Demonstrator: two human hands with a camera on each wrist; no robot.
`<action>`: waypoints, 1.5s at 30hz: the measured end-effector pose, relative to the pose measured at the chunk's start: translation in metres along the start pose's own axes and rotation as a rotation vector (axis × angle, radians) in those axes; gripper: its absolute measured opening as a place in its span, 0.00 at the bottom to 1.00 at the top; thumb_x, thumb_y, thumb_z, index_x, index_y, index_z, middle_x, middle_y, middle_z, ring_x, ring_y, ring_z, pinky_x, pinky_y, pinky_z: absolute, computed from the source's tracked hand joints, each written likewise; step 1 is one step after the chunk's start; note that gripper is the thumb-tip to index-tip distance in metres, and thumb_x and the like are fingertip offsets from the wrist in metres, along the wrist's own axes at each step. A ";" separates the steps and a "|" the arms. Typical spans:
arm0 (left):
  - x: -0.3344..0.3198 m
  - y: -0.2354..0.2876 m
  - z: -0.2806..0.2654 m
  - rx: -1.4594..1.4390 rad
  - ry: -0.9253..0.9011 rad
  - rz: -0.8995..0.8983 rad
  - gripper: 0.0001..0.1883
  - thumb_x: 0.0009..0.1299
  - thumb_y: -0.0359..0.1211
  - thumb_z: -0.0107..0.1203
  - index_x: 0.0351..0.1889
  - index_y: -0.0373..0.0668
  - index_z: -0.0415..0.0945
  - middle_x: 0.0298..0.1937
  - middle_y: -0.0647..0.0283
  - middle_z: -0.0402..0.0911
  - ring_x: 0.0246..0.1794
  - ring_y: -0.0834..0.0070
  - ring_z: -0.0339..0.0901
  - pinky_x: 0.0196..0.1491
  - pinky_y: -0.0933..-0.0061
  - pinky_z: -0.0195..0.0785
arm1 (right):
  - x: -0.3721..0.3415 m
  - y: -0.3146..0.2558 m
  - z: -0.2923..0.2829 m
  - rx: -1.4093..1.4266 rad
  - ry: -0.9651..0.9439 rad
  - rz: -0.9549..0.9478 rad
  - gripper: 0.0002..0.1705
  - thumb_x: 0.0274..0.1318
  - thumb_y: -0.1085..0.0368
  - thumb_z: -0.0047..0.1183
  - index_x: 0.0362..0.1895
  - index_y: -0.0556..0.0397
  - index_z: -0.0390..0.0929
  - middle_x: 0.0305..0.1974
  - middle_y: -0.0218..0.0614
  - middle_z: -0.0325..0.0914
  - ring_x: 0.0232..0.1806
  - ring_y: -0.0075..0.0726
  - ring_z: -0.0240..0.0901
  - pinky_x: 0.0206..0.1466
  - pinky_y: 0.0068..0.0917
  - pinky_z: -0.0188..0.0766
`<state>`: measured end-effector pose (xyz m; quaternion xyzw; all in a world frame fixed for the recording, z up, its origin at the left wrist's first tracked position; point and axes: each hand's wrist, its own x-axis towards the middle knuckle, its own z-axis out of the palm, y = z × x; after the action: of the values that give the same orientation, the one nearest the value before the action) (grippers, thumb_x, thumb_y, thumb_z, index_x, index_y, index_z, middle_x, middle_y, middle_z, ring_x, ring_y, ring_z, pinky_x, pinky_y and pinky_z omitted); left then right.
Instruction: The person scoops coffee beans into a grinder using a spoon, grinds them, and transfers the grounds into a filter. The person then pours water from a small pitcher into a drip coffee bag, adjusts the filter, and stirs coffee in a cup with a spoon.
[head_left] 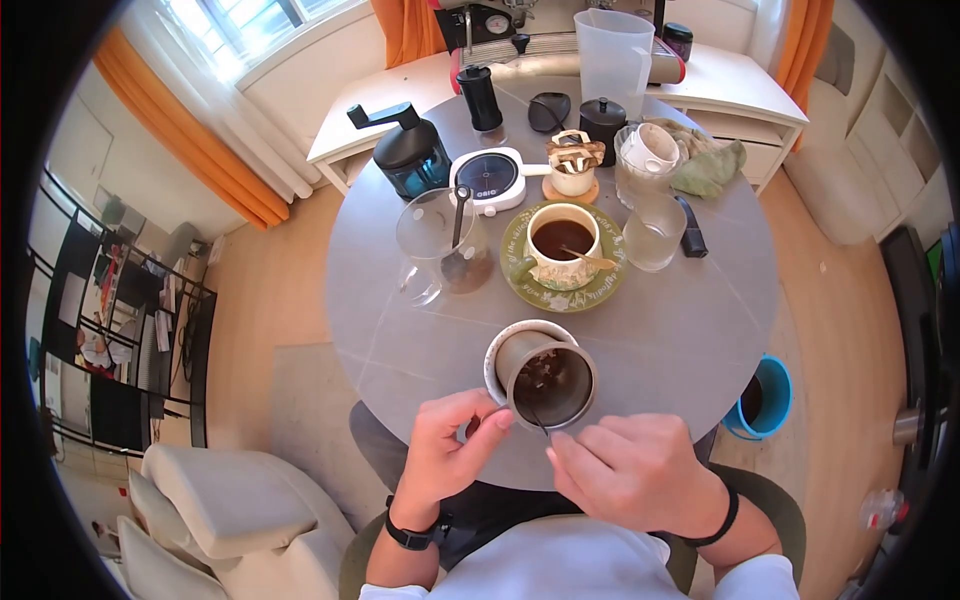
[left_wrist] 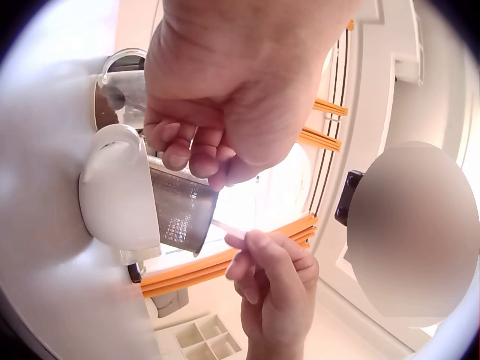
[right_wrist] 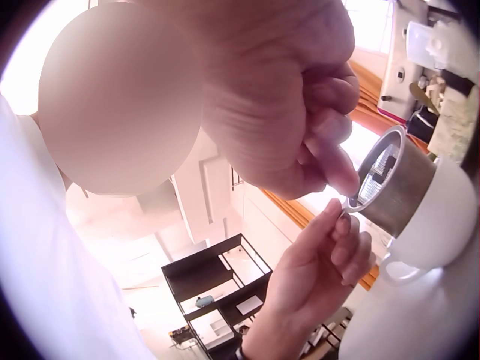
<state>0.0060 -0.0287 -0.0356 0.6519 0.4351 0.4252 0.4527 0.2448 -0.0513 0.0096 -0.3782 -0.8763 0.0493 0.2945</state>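
Grey table (head_left: 690,335): left hand (head_left: 452,445), grip pinching metal strainer (head_left: 565,392); right hand (head_left: 635,470), grip pinching thin stick (head_left: 540,422).

A round table (head_left: 690,330) carries a white mug (left_wrist: 116,195), green saucer (head_left: 516,262) and grinder (head_left: 410,150).

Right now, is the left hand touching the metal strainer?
Touching. The right wrist view shows the left hand pinching the metal strainer at its rim.

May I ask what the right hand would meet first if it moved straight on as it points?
The right hand would probably meet the metal mesh strainer first, though depth is unclear.
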 end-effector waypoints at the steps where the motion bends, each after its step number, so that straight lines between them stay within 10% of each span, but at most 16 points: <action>1: 0.000 0.001 0.001 0.002 -0.010 -0.005 0.09 0.75 0.24 0.62 0.30 0.35 0.79 0.24 0.67 0.79 0.24 0.83 0.69 0.28 0.78 0.58 | 0.004 0.004 0.006 -0.067 0.117 0.013 0.05 0.50 0.68 0.67 0.30 0.51 0.82 0.20 0.26 0.69 0.19 0.30 0.72 0.20 0.30 0.67; 45: 0.003 0.012 -0.003 0.102 -0.030 0.085 0.05 0.72 0.25 0.65 0.33 0.36 0.83 0.26 0.65 0.81 0.23 0.80 0.71 0.28 0.77 0.61 | 0.003 0.012 -0.021 -0.177 0.147 0.109 0.08 0.49 0.69 0.70 0.35 0.53 0.86 0.20 0.27 0.70 0.19 0.33 0.73 0.20 0.32 0.67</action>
<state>0.0062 -0.0277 -0.0228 0.6983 0.4213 0.4114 0.4070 0.2620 -0.0433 0.0245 -0.4522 -0.8314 -0.0400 0.3205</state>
